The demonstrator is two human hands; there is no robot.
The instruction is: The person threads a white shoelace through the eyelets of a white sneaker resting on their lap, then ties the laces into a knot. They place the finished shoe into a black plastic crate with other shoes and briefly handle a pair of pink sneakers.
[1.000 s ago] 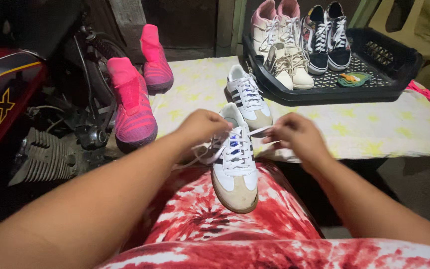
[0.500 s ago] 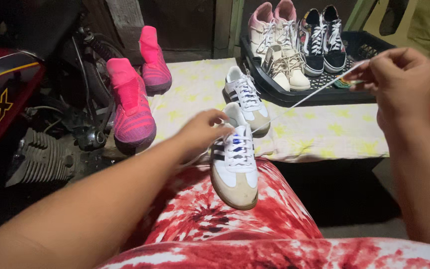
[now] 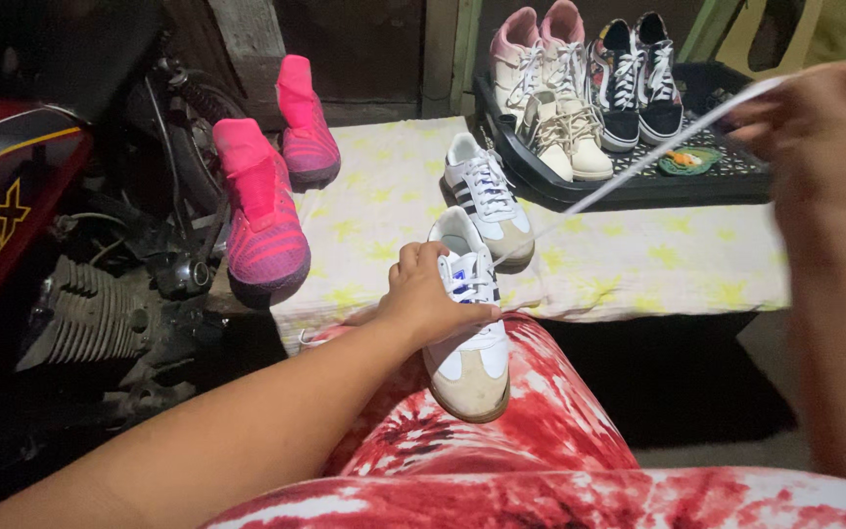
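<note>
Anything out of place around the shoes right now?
Only small things. The pink laces dangle off the cloth's edge beside the left hand. One pink shoe overhangs the cloth towards the motorbike engine. A green-orange item lies in the crate.

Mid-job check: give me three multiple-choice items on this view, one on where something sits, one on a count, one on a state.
1. Where does the white sneaker under the left hand rest?
A. on the person's lap
B. in the black crate
C. on the floor

2. How many pink shoes stand at the left?
A. one
B. two
C. four

3. How is the white lace in the right hand?
A. coiled
B. pulled taut
C. tied in a bow

Answers:
1 A, it lies on the red tie-dye cloth over the thigh.
2 B, a near pink shoe and a far pink shoe.
3 B, it runs straight from sneaker to raised hand.
</note>
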